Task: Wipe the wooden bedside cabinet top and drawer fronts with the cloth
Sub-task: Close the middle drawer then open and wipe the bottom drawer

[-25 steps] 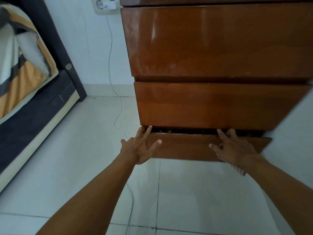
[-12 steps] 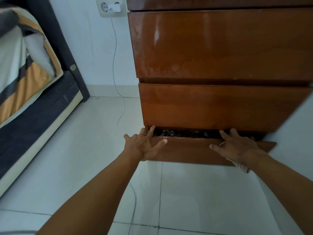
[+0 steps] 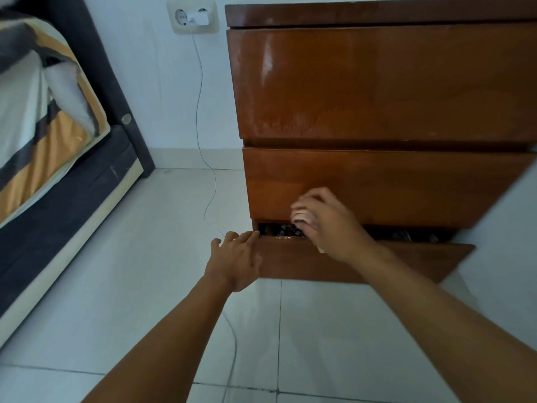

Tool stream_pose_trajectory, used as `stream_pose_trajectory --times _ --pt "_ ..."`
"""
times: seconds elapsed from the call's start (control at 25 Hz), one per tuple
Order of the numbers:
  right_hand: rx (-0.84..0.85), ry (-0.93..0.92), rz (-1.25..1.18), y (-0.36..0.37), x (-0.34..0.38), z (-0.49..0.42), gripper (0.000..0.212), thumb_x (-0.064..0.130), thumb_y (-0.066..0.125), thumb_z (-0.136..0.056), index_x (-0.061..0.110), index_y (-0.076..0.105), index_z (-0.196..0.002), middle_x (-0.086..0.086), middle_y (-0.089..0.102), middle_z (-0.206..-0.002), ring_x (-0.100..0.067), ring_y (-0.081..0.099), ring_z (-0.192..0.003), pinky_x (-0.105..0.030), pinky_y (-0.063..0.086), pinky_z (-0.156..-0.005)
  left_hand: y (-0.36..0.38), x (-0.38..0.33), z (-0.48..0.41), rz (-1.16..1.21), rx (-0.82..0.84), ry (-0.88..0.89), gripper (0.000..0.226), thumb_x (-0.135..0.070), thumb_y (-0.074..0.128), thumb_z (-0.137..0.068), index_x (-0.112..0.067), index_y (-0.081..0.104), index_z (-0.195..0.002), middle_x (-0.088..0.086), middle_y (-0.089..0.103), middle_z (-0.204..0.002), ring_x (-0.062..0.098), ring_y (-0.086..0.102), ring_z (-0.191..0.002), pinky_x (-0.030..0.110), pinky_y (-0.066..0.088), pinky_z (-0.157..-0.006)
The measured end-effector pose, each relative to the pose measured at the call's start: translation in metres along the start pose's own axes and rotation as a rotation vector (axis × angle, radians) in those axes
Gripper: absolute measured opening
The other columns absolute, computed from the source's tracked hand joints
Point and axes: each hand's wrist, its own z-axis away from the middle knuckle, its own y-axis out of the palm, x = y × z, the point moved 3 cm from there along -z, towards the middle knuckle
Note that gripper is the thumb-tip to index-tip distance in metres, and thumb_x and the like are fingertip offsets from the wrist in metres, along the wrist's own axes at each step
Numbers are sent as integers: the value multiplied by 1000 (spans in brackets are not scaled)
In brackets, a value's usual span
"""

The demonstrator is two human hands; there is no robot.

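Your left hand (image 3: 235, 258) lies flat, fingers pressed together, on the left end of the bottom drawer (image 3: 363, 264), which stands slightly open. Your right hand (image 3: 328, 221) is balled around the cloth (image 3: 302, 218), fingers curled shut on it, against the lower edge of the middle drawer (image 3: 377, 184). If you press on with the left, the bottom drawer may slide shut and pinch the cloth or your knuckles hanging over the gap. A second ago both hands lay spread on the bottom drawer; the right has since lifted and crossed leftward.
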Motion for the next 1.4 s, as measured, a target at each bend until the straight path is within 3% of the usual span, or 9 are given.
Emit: stream_pose_trajectory --times 0.12,0.2,0.36,0.6,0.72,1.04,1.12,1.28,1.4 --pt "47 -126 219 72 10 -12 52 17 70 -94 21 56 -144 -1 47 -148 -23 54 -124 -38 48 -109 -1 0 6 29 0 21 59 -41 32 -102 -27 25 -159 -8 31 -165 24 29 -148 53 31 -113" --pt "110 -115 355 116 -3 -2 64 17 67 -96 21 42 -154 -3 39 -159 -28 48 -136 -45 37 -119 -3 -1 8 37 1 32 57 -38 31 -104 -30 23 -159 -9 28 -166 26 25 -152 54 27 -117" --pt "42 -110 436 136 -21 7 76 10 69 -90 19 35 -157 -9 37 -161 -32 42 -144 -48 27 -125 1 -11 0 26 -17 65 58 -40 22 -103 -26 24 -160 -3 27 -167 27 18 -156 54 19 -122" --pt "-78 -64 417 89 -81 41 62 -4 59 -86 17 52 -144 -8 50 -149 -33 57 -126 -47 40 -113 14 -42 -3 20 62 -25 69 -45 19 -103 -10 8 -162 9 10 -170 26 9 -157 52 6 -126" --pt "-120 16 468 44 -131 69 59 -7 65 -82 14 60 -137 -11 56 -144 -35 61 -120 -47 45 -107 13 -50 -2 -24 98 -72 73 -47 16 -102 -6 4 -162 12 7 -170 28 6 -158 53 4 -126" --pt "-146 316 727 -59 -250 147 57 -16 65 -78 -8 58 -133 -31 57 -136 -52 54 -123 -60 53 -98 10 -56 -3 -80 169 -122 74 -49 13 -102 -6 -2 -161 13 1 -171 29 1 -158 55 3 -126" --pt "-132 305 806 -66 -262 153 49 -16 63 -82 -11 59 -130 -34 58 -132 -51 53 -121 -58 53 -97 11 -58 -3 -81 163 -118 74 -49 13 -103 -6 -3 -161 13 0 -171 29 0 -158 54 4 -126" --pt "-232 252 898 -59 -255 146 40 -1 40 -89 -12 61 -122 -37 60 -127 -50 57 -103 -56 52 -90 14 -54 -3 -80 148 -112 74 -50 13 -103 -8 -3 -162 12 0 -171 29 0 -158 53 4 -126" --pt "-248 227 978 -60 -256 149 31 -4 45 -94 -12 61 -120 -37 60 -124 -49 57 -99 -56 51 -86 14 -54 -2 -75 147 -103 74 -50 14 -103 -8 -3 -162 12 0 -171 29 1 -158 53 5 -126"
